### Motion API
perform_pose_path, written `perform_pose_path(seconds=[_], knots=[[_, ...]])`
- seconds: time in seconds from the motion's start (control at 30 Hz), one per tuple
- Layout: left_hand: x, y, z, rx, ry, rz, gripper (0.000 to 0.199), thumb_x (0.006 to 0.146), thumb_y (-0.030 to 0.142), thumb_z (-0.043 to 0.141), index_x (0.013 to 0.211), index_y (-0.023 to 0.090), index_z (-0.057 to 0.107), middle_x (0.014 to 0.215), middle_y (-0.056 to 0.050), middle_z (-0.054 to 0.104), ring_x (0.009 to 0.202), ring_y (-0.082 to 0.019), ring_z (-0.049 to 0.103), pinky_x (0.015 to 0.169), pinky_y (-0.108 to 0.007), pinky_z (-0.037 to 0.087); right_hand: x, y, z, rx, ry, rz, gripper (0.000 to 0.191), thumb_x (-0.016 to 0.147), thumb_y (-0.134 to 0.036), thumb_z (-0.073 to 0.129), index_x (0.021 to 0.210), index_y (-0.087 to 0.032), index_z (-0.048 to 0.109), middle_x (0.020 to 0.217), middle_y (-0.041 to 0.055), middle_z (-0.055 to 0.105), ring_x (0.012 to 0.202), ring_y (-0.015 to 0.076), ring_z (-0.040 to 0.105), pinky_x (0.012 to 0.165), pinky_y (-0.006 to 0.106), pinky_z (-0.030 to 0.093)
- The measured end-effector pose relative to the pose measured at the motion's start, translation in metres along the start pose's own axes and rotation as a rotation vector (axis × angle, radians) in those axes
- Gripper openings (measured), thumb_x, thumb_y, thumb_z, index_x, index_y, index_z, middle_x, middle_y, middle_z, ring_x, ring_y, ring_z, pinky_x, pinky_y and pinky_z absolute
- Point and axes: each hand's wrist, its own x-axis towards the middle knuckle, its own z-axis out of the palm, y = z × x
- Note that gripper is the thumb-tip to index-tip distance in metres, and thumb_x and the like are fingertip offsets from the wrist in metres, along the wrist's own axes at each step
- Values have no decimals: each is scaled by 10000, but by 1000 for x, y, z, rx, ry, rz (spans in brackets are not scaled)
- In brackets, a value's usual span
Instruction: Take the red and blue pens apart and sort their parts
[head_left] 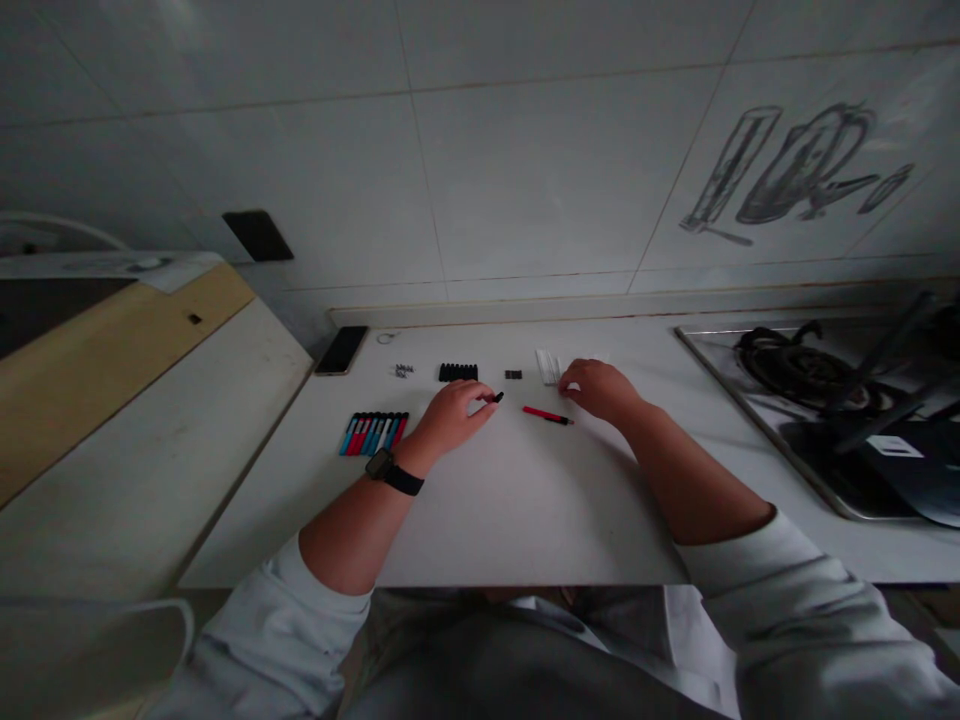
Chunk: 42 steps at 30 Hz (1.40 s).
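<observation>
My left hand (453,411), with a dark watch on its wrist, pinches a small black pen part (499,397) between thumb and forefinger. To its right a red pen barrel with a black end (547,415) lies on the counter. My right hand (598,388) has its fingers closed beside a group of thin white pen refills (548,367); whatever is between its fingertips is hidden. Beyond the left hand lies a row of black pen caps (458,372). Small black pieces (513,375) are grouped between the caps and the refills.
Several red and blue pens (374,433) lie side by side left of my left hand. Small metallic-looking pieces (403,370) and a phone (343,351) sit farther back on the white counter (510,520). A gas stove (817,400) borders the right side.
</observation>
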Motion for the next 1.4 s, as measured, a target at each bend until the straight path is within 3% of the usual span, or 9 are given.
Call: perform_pose_path(seconds=[0.2, 0.3, 0.43, 0.8, 1.03, 1.13, 1.27, 1.4], knots=[[0, -2, 1, 11, -7, -1, 70, 950, 256, 714, 1004, 212, 708, 1020, -49, 758, 979, -223, 697, 913, -408, 549, 0, -6, 1, 122, -8, -123, 164, 917, -198, 672, 975, -249, 816, 1042, 63, 760, 960, 225, 690, 894, 323, 510], [0, -2, 0, -1, -10, -18, 88, 944, 254, 723, 1017, 207, 707, 1021, -48, 761, 971, -217, 703, 903, -395, 553, 0, -3, -4, 72, 0, -70, 203, 945, -214, 644, 1061, -239, 808, 1100, 78, 753, 1030, 239, 686, 931, 332, 498], [0, -1, 0, -23, -21, -53, 95, 930, 268, 744, 994, 208, 707, 988, -36, 762, 922, -201, 708, 870, -368, 557, 0, -1, -9, -43, -93, -4, 199, 943, -208, 640, 1040, -237, 811, 1123, 92, 737, 1051, 251, 675, 940, 341, 480], [2, -2, -2, -41, -14, -4, 56, 938, 220, 711, 986, 202, 688, 965, -36, 713, 909, -192, 671, 859, -347, 528, -4, -20, -10, -72, -129, -72, 220, 996, -243, 572, 1111, -202, 754, 1150, 124, 717, 1033, 259, 662, 874, 345, 448], [2, 0, -4, -40, -7, -8, 45, 939, 206, 706, 980, 200, 686, 955, -29, 692, 888, -180, 663, 833, -325, 524, -3, -17, -5, -52, -119, -84, 172, 977, -212, 589, 1010, -204, 757, 1112, 113, 731, 1016, 263, 663, 849, 338, 438], [2, 1, -5, -29, 4, -4, 37, 944, 207, 701, 977, 201, 686, 961, -33, 691, 907, -184, 664, 845, -331, 530, -1, -21, -3, -14, -60, -83, 170, 977, -178, 567, 1027, -183, 729, 1063, 119, 742, 955, 248, 662, 820, 329, 430], [2, 1, -5, -11, 8, -6, 54, 939, 213, 711, 987, 203, 688, 969, -37, 703, 918, -190, 669, 852, -342, 539, -1, -33, -3, 194, 112, -141, 156, 986, -170, 551, 1002, -191, 705, 971, 82, 745, 864, 206, 653, 788, 294, 440], [2, 0, -4, -14, 13, -6, 71, 934, 199, 712, 1000, 206, 690, 981, -41, 711, 931, -195, 678, 852, -341, 542, -3, -46, -1, 330, 225, -211, 162, 1010, -220, 562, 1017, -210, 723, 992, 78, 744, 875, 204, 666, 792, 293, 466]])
